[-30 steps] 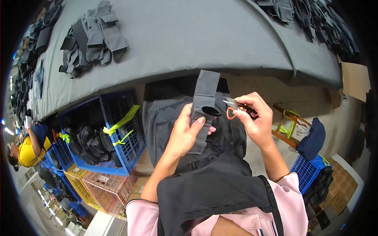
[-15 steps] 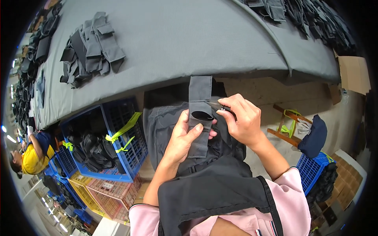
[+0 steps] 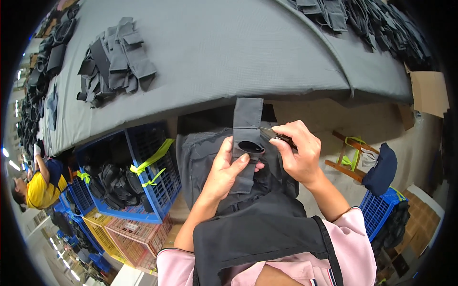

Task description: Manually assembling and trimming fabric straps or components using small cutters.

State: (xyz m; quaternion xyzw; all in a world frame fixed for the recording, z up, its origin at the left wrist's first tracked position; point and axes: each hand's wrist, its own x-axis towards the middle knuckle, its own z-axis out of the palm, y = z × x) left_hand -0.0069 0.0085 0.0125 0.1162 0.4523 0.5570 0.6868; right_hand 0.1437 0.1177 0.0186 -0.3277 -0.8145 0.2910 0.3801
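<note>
The strip of dark grey fabric (image 3: 247, 138) stood upright between the hands, its long axis running up and away toward the near edge of the grey table (image 3: 214, 52), just short of it and above the dark cloth on the lap. The left hand (image 3: 228, 170) was closed around the strip's lower part from the left, thumb at a looped opening. The right hand (image 3: 299, 151) pinched a small dark tool (image 3: 281, 138), its point meeting the strip's right edge; the left hand was nearer.
</note>
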